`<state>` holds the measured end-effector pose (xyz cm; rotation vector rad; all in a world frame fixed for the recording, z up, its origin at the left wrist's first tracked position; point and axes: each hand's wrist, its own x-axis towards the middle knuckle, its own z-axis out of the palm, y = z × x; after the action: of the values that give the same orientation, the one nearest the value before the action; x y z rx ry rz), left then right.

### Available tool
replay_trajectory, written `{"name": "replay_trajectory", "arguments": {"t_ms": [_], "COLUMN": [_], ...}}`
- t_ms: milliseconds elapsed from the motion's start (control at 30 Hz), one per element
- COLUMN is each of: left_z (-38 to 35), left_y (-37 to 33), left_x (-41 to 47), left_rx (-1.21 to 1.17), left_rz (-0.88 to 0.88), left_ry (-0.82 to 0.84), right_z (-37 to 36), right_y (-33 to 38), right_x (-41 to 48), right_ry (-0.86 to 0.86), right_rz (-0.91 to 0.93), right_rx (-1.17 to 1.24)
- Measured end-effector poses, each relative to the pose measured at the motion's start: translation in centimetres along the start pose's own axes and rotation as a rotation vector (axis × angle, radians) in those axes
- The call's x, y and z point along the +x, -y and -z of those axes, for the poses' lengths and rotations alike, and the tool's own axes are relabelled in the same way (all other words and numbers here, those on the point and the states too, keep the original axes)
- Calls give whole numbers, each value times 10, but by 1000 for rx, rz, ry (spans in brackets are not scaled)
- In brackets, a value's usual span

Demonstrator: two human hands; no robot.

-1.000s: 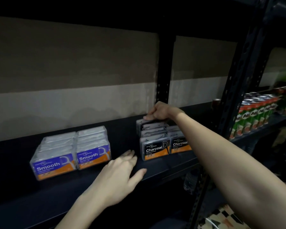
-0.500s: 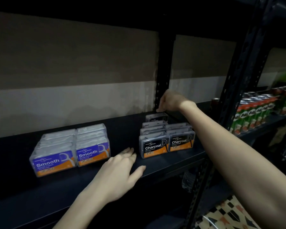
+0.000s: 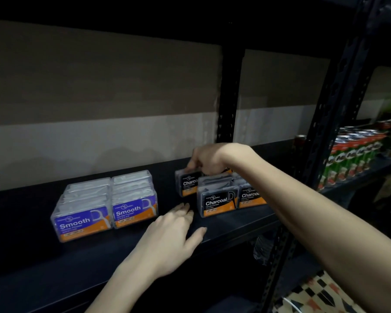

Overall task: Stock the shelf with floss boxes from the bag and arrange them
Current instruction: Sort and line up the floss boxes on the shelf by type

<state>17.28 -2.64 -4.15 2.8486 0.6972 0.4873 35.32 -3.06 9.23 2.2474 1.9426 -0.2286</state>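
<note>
right grip (image 3: 207,159) pinches top of Charcoal box (image 3: 188,185), toward shelf (image 3: 77,263) back edge, left of Charcoal rows (image 3: 217,201) | left grip (image 3: 169,236) flat, empty, near front edge | box likely light, stiff, slick: hold short sides

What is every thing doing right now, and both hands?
Clear purple-labelled Smooth floss boxes: two rows, upright.
Clear black-labelled Charcoal floss boxes: two rows, upright.
Lone black Charcoal box: upright, out of line, gripped.
Right hand: grips lone box from above.
Left hand: open, holds nothing.
Green drink cans: upright, lined up.
</note>
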Motion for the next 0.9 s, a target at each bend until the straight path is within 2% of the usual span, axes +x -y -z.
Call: {"name": "replay_trajectory", "arguments": {"t_ms": [200,300,433,600,900], "left_z": [1,1,2,3,5], "left_y": [0,0,-1,-1,-1], "left_x": [0,0,-1,-1,-1], "left_rx": [-4,-5,-6,-23,-21], "left_rz": [-3,-2,-4,-7,-15], "left_ry": [8,-2,-4,-6,-16], "right_z": [7,5,5,7,7], "right_y": [2,-4,-6,-12,-44], "right_x": [8,19,32,47,52], "right_ry": [-33,-124,-94,-167,-99], "right_rz": [26,23,24,15,-37], "right_rx": [44,57,25,52,82]}}
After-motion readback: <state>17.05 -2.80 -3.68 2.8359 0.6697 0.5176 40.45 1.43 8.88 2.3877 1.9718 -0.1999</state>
